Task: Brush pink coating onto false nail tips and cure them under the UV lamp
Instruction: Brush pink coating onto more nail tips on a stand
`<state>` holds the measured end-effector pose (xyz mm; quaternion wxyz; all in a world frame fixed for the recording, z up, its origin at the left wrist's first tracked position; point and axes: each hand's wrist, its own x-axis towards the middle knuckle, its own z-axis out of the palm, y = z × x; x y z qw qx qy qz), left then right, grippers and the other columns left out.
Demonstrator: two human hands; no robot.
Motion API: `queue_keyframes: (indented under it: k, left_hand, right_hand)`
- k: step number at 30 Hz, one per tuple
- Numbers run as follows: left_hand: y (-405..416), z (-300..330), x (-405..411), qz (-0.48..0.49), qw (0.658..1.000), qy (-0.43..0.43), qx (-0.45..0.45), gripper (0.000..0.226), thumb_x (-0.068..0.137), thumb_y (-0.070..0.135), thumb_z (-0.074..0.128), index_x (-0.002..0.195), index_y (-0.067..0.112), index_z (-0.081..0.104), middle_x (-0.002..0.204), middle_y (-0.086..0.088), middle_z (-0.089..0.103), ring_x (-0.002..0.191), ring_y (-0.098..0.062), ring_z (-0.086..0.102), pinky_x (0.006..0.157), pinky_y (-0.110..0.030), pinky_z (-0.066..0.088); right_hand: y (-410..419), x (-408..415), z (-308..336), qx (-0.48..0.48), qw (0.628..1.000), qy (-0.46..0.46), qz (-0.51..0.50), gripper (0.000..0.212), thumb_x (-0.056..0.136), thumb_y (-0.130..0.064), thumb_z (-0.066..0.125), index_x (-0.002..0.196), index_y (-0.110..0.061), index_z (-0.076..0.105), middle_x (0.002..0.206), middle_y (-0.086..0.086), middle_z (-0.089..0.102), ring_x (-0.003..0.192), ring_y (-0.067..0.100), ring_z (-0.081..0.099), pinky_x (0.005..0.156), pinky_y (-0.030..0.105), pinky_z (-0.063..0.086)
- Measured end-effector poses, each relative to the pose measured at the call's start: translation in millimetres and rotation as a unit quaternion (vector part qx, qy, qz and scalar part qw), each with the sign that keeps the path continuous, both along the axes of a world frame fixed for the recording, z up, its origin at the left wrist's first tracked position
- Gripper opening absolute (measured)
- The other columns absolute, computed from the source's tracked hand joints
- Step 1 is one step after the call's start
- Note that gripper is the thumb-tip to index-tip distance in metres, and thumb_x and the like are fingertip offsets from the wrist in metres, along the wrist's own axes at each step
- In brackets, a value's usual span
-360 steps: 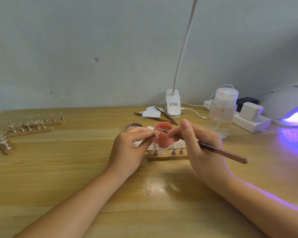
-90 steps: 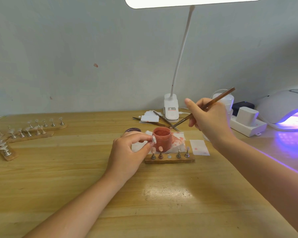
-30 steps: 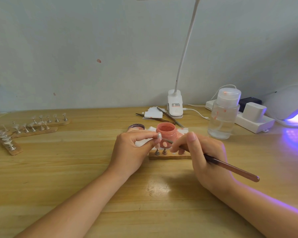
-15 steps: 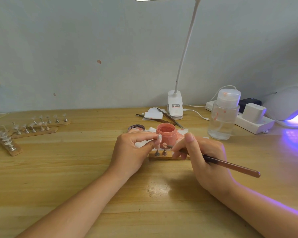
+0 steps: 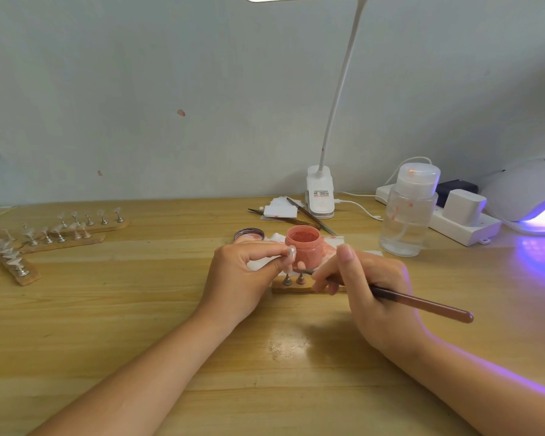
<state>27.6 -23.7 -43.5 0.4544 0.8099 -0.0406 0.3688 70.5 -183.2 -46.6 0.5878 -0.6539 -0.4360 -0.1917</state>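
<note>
The small glossy false nail tip on its stand is pinched between the thumb and forefinger of the left hand, held just in front of the open round pink jar of coating. The right hand grips a long thin brown-handled brush in a pencil hold, fingers curled round the shaft. The brush's long axis runs from the handle end, low and well to the right of that grip, up and leftward to the bristle end, which lies just below the pinched tip and above the pegs of the short wooden holder strip. The tip's own long axis looks roughly upright, its glossy face turned toward the brush hand, though it is too small to be sure.

This reads as the brushing step, with curing not yet begun for this tip. The next move likely calls for a light, steady stroke along the tip's length, the left pinch staying firm. The glowing white UV lamp stands well right of both grips.
</note>
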Motion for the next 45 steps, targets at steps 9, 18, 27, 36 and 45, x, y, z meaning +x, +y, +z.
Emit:
queue_keyframes:
  k: [9,18,27,36,45]
  left_hand:
    - [-1.6,0.9,-1.1,0.018,0.999,-0.017,0.038,0.026,0.07,0.002,0.073,0.085,0.023,0.069,0.077,0.013,0.067,0.082,0.007,0.057,0.081,-0.005,0.037]
    - [-7.1,8.6,-7.3,0.041,0.999,0.029,0.016,0.029,0.074,0.009,0.073,0.081,0.036,0.066,0.08,0.018,0.064,0.095,-0.012,0.054,0.093,-0.053,0.035]
    - [-8.7,10.5,-9.4,0.041,0.998,0.045,0.01,0.017,0.071,0.017,0.075,0.078,0.031,0.07,0.08,0.017,0.065,0.096,-0.01,0.053,0.095,-0.051,0.034]
    - [-8.5,10.0,-8.5,0.04,0.998,0.047,0.004,0.014,0.065,0.027,0.063,0.074,0.037,0.067,0.077,0.019,0.064,0.093,-0.005,0.052,0.094,-0.05,0.035]
    - [-8.5,10.0,-8.6,0.043,0.998,0.049,0.005,0.015,0.065,0.027,0.063,0.072,0.041,0.065,0.076,0.019,0.064,0.093,-0.001,0.051,0.096,-0.049,0.035]
  right_hand:
    - [1.2,0.4,0.9,-0.011,0.999,-0.044,-0.016,0.055,0.096,-0.041,0.032,0.069,-0.008,0.069,0.066,-0.01,0.062,0.064,-0.002,0.058,0.062,0.015,0.044]
    - [0.8,1.7,1.9,-0.027,0.996,-0.082,-0.036,0.049,0.096,-0.033,0.035,0.071,-0.01,0.069,0.067,-0.009,0.062,0.064,0.001,0.059,0.059,0.015,0.046]
    - [0.8,4.5,0.3,-0.032,0.995,-0.088,-0.037,0.052,0.096,-0.037,0.033,0.07,-0.01,0.07,0.066,-0.008,0.063,0.063,0.001,0.058,0.058,0.02,0.047]
    - [1.0,6.7,-0.8,-0.035,0.993,-0.105,-0.029,0.054,0.097,-0.036,0.033,0.065,-0.01,0.069,0.061,-0.007,0.061,0.056,0.004,0.057,0.053,0.021,0.046]
    - [0.4,7.5,-0.8,-0.031,0.992,-0.116,-0.041,0.057,0.098,-0.036,0.032,0.064,-0.009,0.069,0.059,-0.008,0.06,0.055,0.003,0.056,0.052,0.019,0.044]
